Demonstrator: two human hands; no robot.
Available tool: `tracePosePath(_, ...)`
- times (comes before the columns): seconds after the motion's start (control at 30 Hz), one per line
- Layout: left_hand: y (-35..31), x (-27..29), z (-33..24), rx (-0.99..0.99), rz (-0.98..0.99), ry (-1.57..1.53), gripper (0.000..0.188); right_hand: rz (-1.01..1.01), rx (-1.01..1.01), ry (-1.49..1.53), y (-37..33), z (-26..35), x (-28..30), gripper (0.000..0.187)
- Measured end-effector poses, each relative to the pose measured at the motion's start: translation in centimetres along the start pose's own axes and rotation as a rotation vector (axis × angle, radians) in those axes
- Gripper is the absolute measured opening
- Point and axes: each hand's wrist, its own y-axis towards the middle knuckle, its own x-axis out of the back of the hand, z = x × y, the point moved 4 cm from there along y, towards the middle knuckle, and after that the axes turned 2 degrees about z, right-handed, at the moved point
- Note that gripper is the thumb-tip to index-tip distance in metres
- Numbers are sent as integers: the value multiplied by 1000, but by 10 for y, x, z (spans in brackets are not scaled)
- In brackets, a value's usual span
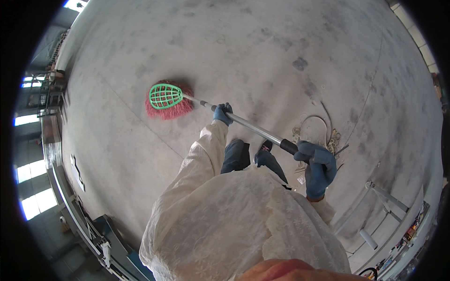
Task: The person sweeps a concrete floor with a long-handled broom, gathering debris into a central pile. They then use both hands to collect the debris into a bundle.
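A long-handled broom [258,128] slants across in front of me, its metal shaft running from lower right to upper left. Its head has a green plastic lattice [165,96] over pinkish-red bristles [174,111], which rest against the floor. My left hand [222,114], in a blue glove, is closed round the middle of the shaft near a dark joint. Also gloved in blue, my right hand [318,166] wraps the black grip at the handle's end. Its fingers partly hide that end.
Beside my right hand, a pile of debris [332,138] with pale rings and curved strips lies on the grey floor [262,56]. My shoe [266,146] is just below the shaft. A metal frame [389,199] stands at lower right; machinery [105,243] lines the left.
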Motion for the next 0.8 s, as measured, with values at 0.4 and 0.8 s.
tracePosePath(0.4,88,-126,-35,226,-56,494,11,-621,91,-128,0,-63,-117,13)
tracePosePath(0.8,69,-88,25,353,53,1197,9,-1386,131,-265,-132,-63,-241,20)
